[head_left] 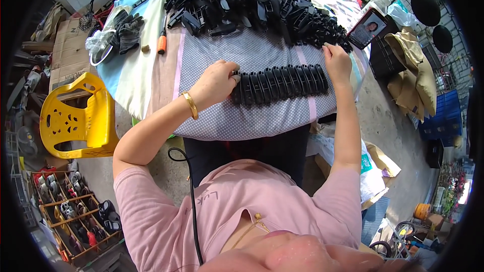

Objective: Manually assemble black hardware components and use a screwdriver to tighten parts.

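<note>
On the dotted grey cloth in front of me lies a row of long black plastic pieces (pixel 282 84), set side by side and close together. At the row's left end is my left hand (pixel 218 84), its fingers curled against the end piece. My right hand (pixel 337 63) is beyond the row's right end, thumb and fingers pinched together beside the edge of a pile of small black parts (pixel 322 29). Whatever the pinch holds is too small or hidden to make out. Farther back, a big heap of loose black plastic pieces (pixel 242 2) covers the cloth.
An orange-handled screwdriver (pixel 162 44), dark gloves (pixel 127 32) and a clear plastic bag (pixel 98 43) lie at the table's left. A phone (pixel 367 27) stands at the right edge. Left of the table is a yellow plastic chair (pixel 75 116); a black cable (pixel 192 196) hangs before me.
</note>
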Available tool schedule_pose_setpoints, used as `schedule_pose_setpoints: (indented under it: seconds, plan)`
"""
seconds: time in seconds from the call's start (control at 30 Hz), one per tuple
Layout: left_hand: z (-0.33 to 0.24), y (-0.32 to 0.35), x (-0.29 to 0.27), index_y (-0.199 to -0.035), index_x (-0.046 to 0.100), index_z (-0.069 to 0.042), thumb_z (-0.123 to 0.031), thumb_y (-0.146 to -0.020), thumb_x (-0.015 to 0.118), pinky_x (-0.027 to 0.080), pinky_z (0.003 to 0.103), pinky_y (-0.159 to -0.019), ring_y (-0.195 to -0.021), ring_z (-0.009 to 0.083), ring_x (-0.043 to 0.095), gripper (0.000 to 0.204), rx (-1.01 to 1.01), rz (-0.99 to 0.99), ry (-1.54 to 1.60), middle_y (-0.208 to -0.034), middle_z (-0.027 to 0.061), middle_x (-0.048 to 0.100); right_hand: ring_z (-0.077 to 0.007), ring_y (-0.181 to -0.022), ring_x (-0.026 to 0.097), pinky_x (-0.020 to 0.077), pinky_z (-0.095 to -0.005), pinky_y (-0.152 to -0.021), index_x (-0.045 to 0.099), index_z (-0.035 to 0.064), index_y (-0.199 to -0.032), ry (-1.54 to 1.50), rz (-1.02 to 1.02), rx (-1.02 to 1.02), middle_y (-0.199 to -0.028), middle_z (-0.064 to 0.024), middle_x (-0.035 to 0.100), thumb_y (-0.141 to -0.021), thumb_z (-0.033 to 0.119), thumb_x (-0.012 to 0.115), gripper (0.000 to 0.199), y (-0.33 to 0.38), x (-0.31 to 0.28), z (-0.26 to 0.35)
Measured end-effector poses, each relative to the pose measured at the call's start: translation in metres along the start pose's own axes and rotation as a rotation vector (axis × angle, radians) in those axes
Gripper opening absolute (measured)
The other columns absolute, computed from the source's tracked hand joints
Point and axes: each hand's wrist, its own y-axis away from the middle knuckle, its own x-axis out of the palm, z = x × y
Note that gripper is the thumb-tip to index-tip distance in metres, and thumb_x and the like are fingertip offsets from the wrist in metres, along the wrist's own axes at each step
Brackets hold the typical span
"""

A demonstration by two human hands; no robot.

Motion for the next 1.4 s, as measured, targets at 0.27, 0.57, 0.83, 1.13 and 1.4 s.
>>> schedule_pose_setpoints:
  seconds: [0.27,0.57,0.83,1.13,1.4]
  plan:
    - [0.002,-0.014,-0.018,-0.102,0.059,0.003,-0.007,-0.085,0.048,0.052,0.028,-0.058,-0.055,0.0183,0.064,0.023,-0.248,0.324,0.439,-0.07,0.0128,0.063,-0.0312,-0.074,0.061,0.0491,-0.0374,-0.064,0.066,0.0057,-0.088,-0.068,-0.067,0.016,-0.08,-0.0141,0.063,-0.081,0.016,0.059,0.014,0.005,0.006,-0.01]
    - [0.05,-0.092,-0.012,-0.09,0.061,-0.002,-0.014,-0.076,0.058,0.048,0.035,-0.076,-0.09,0.0288,0.054,0.019,0.093,-0.446,-0.514,-0.091,0.013,0.056,-0.0301,-0.067,0.061,0.0483,-0.0375,-0.058,0.067,0.0079,-0.085,-0.191,-0.149,0.082,-0.074,-0.0118,0.062,-0.079,0.016,0.06,0.012,0.003,0.002,0.004]
    - [0.013,-0.081,-0.002,-0.092,0.059,0.002,-0.017,-0.076,0.062,0.049,0.036,-0.072,-0.078,0.0269,0.061,0.025,0.026,-0.333,0.001,-0.082,0.0166,0.063,-0.0165,-0.059,0.059,0.0462,-0.0259,-0.054,0.066,0.0025,-0.089,-0.339,-0.299,0.066,-0.075,-0.0099,0.063,-0.08,0.009,0.063,0.011,0.004,-0.009,0.006]
    - [-0.012,-0.054,-0.003,-0.115,0.05,0.0,-0.014,-0.087,0.057,0.052,0.024,-0.065,-0.074,0.0133,0.062,0.032,0.028,0.188,1.109,-0.086,0.0076,0.062,-0.0161,-0.072,0.061,0.0485,-0.024,-0.058,0.063,0.0012,-0.089,-0.641,-0.213,-0.227,-0.087,-0.009,0.064,-0.078,0.001,0.063,0.011,0.007,-0.068,0.13]
    - [-0.025,-0.041,-0.015,-0.106,0.056,0.001,-0.016,-0.087,0.057,0.04,0.017,-0.047,-0.055,0.0041,0.051,0.026,0.035,-0.003,1.047,-0.072,0.0007,0.057,-0.0188,-0.073,0.063,0.0512,-0.0254,-0.061,0.059,-0.0005,-0.09,-0.785,0.013,-0.209,-0.085,-0.0096,0.063,-0.08,0.002,0.061,0.01,0.003,-0.052,0.152]
